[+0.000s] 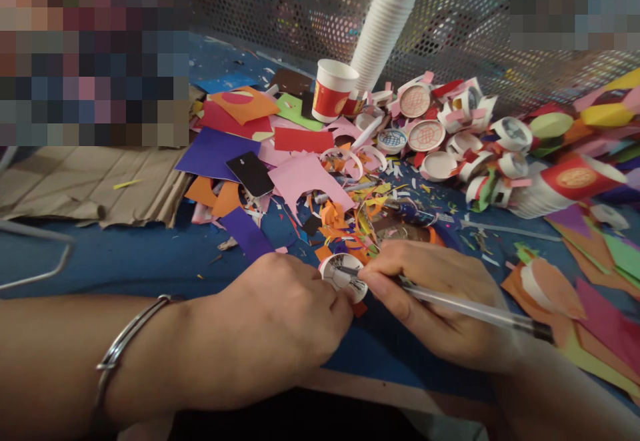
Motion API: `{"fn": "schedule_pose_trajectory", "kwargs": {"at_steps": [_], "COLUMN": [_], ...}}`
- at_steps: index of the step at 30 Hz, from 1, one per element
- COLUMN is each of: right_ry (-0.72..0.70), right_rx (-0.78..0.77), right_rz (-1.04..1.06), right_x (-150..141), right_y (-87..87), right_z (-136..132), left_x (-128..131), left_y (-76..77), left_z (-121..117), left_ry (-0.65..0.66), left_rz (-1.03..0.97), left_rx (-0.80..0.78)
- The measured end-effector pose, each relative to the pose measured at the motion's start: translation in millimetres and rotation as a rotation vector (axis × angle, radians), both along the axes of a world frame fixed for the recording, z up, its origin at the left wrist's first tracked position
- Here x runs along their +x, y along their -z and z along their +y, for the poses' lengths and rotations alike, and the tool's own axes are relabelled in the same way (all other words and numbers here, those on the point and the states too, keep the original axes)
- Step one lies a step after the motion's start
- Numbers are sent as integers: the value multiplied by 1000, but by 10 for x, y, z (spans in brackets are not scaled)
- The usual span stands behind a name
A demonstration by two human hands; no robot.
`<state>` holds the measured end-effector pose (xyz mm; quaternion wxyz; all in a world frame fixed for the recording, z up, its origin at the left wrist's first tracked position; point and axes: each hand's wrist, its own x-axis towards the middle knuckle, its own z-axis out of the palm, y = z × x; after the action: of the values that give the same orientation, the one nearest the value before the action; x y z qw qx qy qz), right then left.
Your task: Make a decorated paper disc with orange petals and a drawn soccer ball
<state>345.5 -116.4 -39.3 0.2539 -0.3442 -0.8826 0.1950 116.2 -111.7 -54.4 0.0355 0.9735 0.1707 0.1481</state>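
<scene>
My left hand (285, 314) is closed round the near left side of a cut-off paper cup bottom (330, 269), a small white disc with black lines drawn on it. In my right hand (445, 287) is a pen (460, 305) with a clear barrel, pinched between thumb and fingers. Its tip rests at or just over the white disc. My left fingers hide part of the cup bottom. Just beyond both hands lie orange paper scraps (336, 217) and a purple paper strip (247, 234).
Several cut cup bottoms with drawings (426, 135) are heaped at the back right. A red-and-white paper cup (333, 91) stands before a leaning cup stack (383, 27). Another cup stack (545, 191) lies at right. Flattened cardboard (95, 184) is at left, a perforated metal panel (280, 7) behind.
</scene>
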Motion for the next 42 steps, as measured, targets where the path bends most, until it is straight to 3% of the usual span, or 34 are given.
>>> {"fn": "schedule_pose_trajectory", "kwargs": {"at_steps": [36, 42], "right_ry": [-5, -23], "right_rx": [-7, -9], "right_rz": [58, 36], "right_x": [-19, -6], "right_y": [99, 35], "right_z": [15, 12], "left_x": [8, 2], "left_y": [-17, -4], "left_z": [1, -1], "left_ry": [-13, -8], "left_rz": [1, 11], "left_rx": [-9, -15]}}
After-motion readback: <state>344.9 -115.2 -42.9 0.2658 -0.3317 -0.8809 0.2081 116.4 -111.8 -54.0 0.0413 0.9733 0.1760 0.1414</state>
